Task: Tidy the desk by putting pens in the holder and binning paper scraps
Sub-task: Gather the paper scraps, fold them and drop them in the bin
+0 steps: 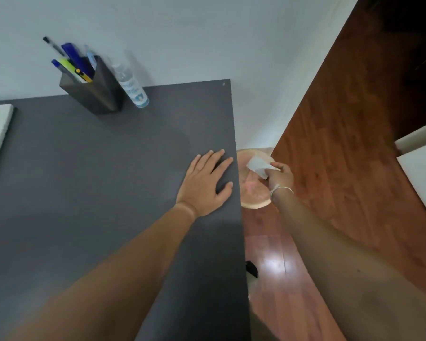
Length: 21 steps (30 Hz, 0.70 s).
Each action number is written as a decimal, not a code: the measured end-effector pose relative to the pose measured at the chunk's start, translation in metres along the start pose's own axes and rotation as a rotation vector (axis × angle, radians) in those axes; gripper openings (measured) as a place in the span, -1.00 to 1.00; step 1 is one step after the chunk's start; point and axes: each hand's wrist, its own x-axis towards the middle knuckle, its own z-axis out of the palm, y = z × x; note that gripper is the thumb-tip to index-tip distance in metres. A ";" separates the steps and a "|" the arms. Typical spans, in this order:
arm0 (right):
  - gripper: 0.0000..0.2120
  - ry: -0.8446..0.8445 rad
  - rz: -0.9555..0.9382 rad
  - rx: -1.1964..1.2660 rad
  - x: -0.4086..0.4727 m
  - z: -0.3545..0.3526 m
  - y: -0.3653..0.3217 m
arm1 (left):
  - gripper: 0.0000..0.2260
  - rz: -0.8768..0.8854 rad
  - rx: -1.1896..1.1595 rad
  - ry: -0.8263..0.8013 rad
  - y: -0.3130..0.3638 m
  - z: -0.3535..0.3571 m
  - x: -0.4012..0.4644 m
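Left hand (205, 183) extended forward, palm down, fingers spread and flat; forearm straight. Right hand (279, 177) lower and further right, fingers pinched closed on a paper scrap (258, 166); pale band around its wrist; arm outstretched

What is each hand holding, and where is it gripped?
The right hand pinches a paper scrap by its near edge, above the bin. The left hand lies flat, holding nothing.

We have a single wide-angle view, worn on the head, looking forward and steeply down. It sits close above both forearms, with the desk (108, 180) spreading left of the left hand's fingers (217, 161) and the floor (342, 156) beyond the right hand's fingers (277, 168). The wall closes the far side.
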 end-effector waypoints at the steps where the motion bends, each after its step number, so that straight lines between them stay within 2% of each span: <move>1: -0.70 -0.008 0.018 -0.018 0.007 0.003 0.003 | -0.51 -0.007 0.003 0.001 0.000 0.000 0.000; 8: -0.62 -0.009 0.104 -0.088 0.057 0.024 0.023 | -0.50 -0.045 -0.010 -0.001 0.002 0.000 0.001; 15: -0.61 -0.027 0.092 -0.116 0.088 0.038 0.030 | -0.50 -0.032 0.021 0.032 0.003 0.001 0.001; 21: -0.71 -0.046 0.093 -0.106 0.099 0.049 0.023 | -0.49 -0.052 0.019 0.021 0.003 0.000 0.001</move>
